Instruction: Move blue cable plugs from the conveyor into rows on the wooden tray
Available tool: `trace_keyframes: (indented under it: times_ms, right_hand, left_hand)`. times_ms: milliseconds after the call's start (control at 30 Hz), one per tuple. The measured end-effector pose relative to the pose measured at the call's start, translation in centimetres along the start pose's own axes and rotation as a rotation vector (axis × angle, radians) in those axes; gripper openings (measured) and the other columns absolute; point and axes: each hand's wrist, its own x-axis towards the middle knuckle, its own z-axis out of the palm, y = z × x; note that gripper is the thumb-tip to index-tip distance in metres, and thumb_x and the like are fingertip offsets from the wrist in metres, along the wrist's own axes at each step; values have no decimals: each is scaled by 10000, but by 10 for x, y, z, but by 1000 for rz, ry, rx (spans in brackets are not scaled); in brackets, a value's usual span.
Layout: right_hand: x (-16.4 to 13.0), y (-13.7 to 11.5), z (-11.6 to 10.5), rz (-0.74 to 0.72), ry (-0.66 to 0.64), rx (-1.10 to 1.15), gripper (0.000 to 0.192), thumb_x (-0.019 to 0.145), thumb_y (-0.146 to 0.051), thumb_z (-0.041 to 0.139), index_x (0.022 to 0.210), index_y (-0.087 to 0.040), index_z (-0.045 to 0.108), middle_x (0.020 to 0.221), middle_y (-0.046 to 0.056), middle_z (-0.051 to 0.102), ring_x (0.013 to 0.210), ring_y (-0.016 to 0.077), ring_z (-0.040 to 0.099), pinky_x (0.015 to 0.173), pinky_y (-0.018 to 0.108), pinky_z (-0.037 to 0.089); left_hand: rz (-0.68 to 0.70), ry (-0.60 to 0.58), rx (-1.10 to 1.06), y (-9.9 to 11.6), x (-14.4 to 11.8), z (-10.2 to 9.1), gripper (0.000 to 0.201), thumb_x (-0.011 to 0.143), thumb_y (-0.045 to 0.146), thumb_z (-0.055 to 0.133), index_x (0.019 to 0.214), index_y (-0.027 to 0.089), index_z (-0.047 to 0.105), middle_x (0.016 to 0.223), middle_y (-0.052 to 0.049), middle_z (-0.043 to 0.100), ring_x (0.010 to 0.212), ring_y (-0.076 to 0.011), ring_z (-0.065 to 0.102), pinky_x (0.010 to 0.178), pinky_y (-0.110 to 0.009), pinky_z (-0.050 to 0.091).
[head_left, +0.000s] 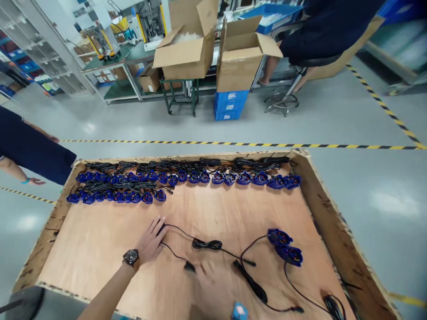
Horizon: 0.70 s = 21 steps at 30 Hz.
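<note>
A left hand point(151, 242), watch on its wrist, lies flat with fingers spread on a black cable point(204, 243) on a plywood tray point(95, 246). The right hand point(210, 277) is a blur; its grip cannot be told. Two blue parts point(285, 246) lie right; rows of parts point(181, 179) line the far edge.

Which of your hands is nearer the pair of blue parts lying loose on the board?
Right. The blurred right hand hovers above the board, just left of the blue parts. The left hand rests flat on a black cable, farther left.
</note>
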Motion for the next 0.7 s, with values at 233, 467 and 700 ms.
trace_keyframes:
  times_ms: [233,467,700]
  right_hand:
    - [55,67,-22,0,118,-266,504,850,-6,440,1308,-137,603,1214,170,631,1103,336,575,889,480,500]
    - [148,98,-52,104,59,182,303,1013,-238,372,1125,-104,619,987,120,616,867,229,577,773,362,507]
    - [284,83,-90,-235,-44,385,366,1033,-224,333,1267,-99,586,1216,138,629,1142,197,569,1033,327,445]
  left_hand:
    - [-421,313,-88,58,30,32,538,970,348,440,1457,121,417,1600,-208,295,1520,-350,186,1185,-574,330]
    - [-789,445,-237,94,101,34,607,937,366,478,1455,56,414,1547,-273,350,1498,-438,185,1192,-656,233]
    - [-1193,600,-362,116,194,20,595,896,124,358,1472,-23,348,1585,-322,231,1514,-450,41,1150,-747,189]
